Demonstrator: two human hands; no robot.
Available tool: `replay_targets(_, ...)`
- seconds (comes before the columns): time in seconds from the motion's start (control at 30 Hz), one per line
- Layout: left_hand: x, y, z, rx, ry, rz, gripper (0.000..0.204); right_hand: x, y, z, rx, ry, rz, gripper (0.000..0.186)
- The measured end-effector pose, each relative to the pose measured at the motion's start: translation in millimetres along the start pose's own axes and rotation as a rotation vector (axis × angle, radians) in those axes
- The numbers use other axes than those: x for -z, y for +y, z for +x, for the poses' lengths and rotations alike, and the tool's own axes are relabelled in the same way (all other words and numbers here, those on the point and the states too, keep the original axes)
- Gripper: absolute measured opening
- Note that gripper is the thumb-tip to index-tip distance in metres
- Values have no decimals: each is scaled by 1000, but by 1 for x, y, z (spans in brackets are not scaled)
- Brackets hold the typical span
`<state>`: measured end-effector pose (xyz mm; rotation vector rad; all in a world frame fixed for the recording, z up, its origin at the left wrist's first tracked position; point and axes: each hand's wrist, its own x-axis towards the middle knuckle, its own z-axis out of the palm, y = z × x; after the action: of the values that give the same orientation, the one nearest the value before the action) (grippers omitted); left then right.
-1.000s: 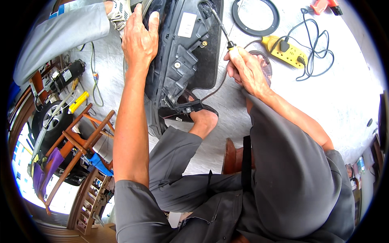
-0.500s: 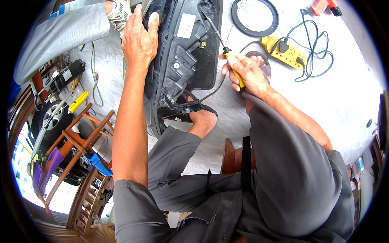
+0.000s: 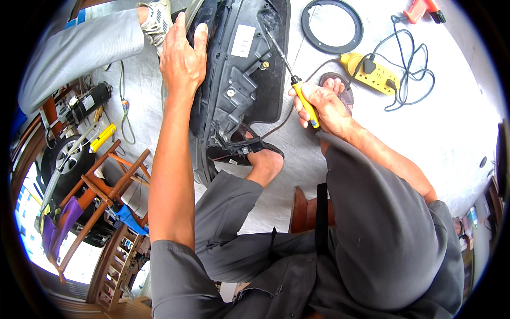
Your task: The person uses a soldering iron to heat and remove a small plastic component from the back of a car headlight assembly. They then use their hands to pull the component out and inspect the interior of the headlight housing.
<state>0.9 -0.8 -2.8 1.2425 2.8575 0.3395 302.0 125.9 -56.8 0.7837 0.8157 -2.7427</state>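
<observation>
- Pale tiled floor (image 3: 409, 125) spreads around the seated person, with a brown wooden frame (image 3: 101, 183), a purple cloth (image 3: 62, 226) and a spoked wheel (image 3: 68, 166) crowded along the left side.
- At the upper middle, a black moulded plastic housing (image 3: 223, 80) stands near the person's feet; it carries a white label (image 3: 243, 41) and two brass-coloured fittings.
- Left hand (image 3: 183, 61): open, fingers extended and thumb apart, laid over the housing's left edge.
- Right hand (image 3: 326, 105): fingers curled around the yellow handle of a screwdriver (image 3: 305, 101), whose metal shaft slants up and leftward to the housing's upper right part; whether the tip touches is hard to tell.
- A yellow power strip (image 3: 380, 80) with two black plugs lies beyond the right hand, and a looped black cord (image 3: 409, 66) lies beside it.
- Just above the strip is a flat black ring (image 3: 359, 27); a red tool (image 3: 417, 10) lies at the upper right.
- Another person's grey trouser leg (image 3: 79, 56) and light sneaker (image 3: 156, 24) reach in at the upper left.
</observation>
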Motion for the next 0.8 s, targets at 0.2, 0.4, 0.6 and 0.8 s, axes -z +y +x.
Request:
replay_targets(0.2,3,1,1,-4,2,-8,62,-2,6,2,-41,-6,74,44)
replay_targets(0.4,3,5,1,13,-13,-14,63,6,9,-6,-13,-11,-82,45)
replay_targets(0.6,4,4,2,8,-15,-15,63,0,5,-2,52,26,-173,43)
replay_targets(0.8,4,5,2,4,-16,-15,63,3,10,1,-19,29,-151,43)
